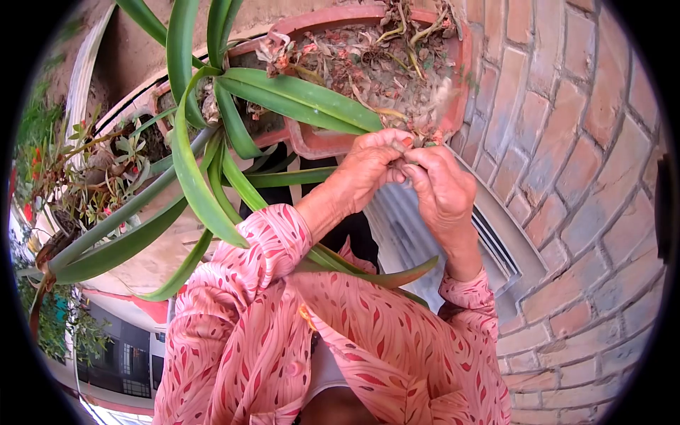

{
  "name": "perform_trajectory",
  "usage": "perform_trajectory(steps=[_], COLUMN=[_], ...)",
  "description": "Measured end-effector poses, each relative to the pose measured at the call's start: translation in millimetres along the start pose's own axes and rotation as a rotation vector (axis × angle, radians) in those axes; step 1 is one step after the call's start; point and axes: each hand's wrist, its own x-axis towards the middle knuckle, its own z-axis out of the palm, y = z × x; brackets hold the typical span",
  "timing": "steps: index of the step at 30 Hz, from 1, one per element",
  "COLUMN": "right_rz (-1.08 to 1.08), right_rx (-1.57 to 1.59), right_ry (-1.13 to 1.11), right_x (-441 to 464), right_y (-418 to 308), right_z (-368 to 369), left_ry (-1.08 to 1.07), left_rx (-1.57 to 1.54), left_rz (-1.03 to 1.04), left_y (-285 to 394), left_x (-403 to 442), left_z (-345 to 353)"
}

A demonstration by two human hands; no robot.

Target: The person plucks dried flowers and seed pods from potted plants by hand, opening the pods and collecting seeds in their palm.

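My left hand and my right hand meet just in front of the near edge of a long reddish planter. Both have their fingertips pinched together, almost touching each other. Whatever lies between them is small and mostly hidden; it looks like a brownish dry bit. Dry soil, withered leaves and scattered reddish petals fill the planter. A broad green strap leaf ends right beside my left hand.
A large strap-leaved plant spreads from the left, some leaves passing under my left forearm. Bare dry stems stand at the planter's far end. A brick wall rises at the right, and other potted plants stand at the left.
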Motion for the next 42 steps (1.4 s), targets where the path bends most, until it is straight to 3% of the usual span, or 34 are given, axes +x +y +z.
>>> perform_trajectory(steps=[10,16,23,26,29,32,36,38,40,42], right_rz=[-0.128,0.02,0.386,0.248,0.188,-0.322,-0.395,-0.257,-0.249,-0.187], right_rx=[-0.192,-0.04,0.257,0.207,0.327,-0.126,-0.538,-0.525,-0.216,-0.119], right_ry=[-0.121,0.046,-0.08,-0.004,0.23,0.465,0.137,-0.2,-0.261,-0.351], right_x=[7,28,28,43,74,110,126,111,94,74], right_y=[0,20,43,39,16,14,1,8,6,8], right_z=[18,9,35,45,48,56,73,88,92,108], left_ry=[0.112,0.136,0.144,0.15,0.195,0.193,0.187,0.221,0.274,0.273], left_rx=[-0.029,0.021,0.107,0.143,0.176,0.172,0.183,0.176,0.161,0.071], left_rz=[0.054,-0.021,0.033,0.082,0.097,0.147,0.265,0.338,0.418,0.462], left_y=[1,8,10,15,21,25,38,47,60,74], left_x=[-2,-9,-22,-29,-37,-44,-52,-54,-55,-54], left_z=[-7,-11,-3,-4,-2,-3,2,3,-2,-12])
